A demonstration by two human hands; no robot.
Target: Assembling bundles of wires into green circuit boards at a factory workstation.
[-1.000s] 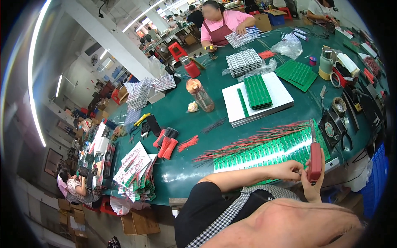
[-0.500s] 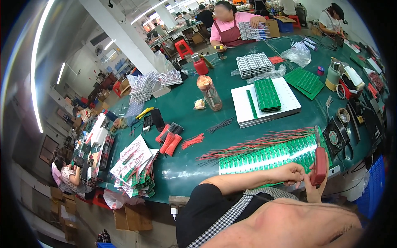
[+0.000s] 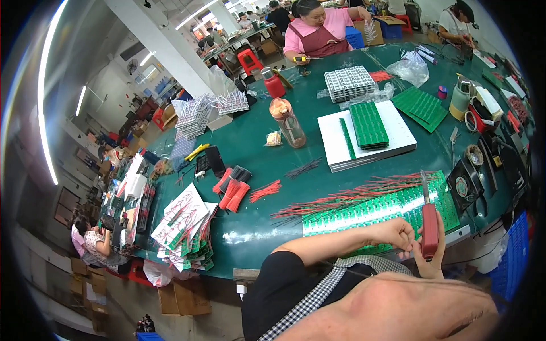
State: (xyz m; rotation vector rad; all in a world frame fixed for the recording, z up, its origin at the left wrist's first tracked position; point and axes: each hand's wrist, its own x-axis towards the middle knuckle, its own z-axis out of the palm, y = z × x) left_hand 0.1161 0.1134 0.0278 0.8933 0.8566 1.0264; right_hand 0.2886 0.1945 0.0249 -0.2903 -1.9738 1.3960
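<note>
my right hand (image 3: 432, 268) grips the red tool (image 3: 430, 227), fingers closed round the handle, and its metal tip points to the far side, i think so that my skin is safe from it. my left hand (image 3: 395, 233) is just beside it, at left; its fingers are curled, but whether they pinch something i cannot tell. the panel (image 3: 443, 193) lies at the near right edge of the table (image 3: 250, 142), probably for easy reach. many wires (image 3: 364, 192), too many to count, lie along its far side. i count one tool, one panel, one red bottle (image 3: 274, 85), one clear bottle (image 3: 292, 128) and two green sheets (image 3: 421, 111) at far right.
</note>
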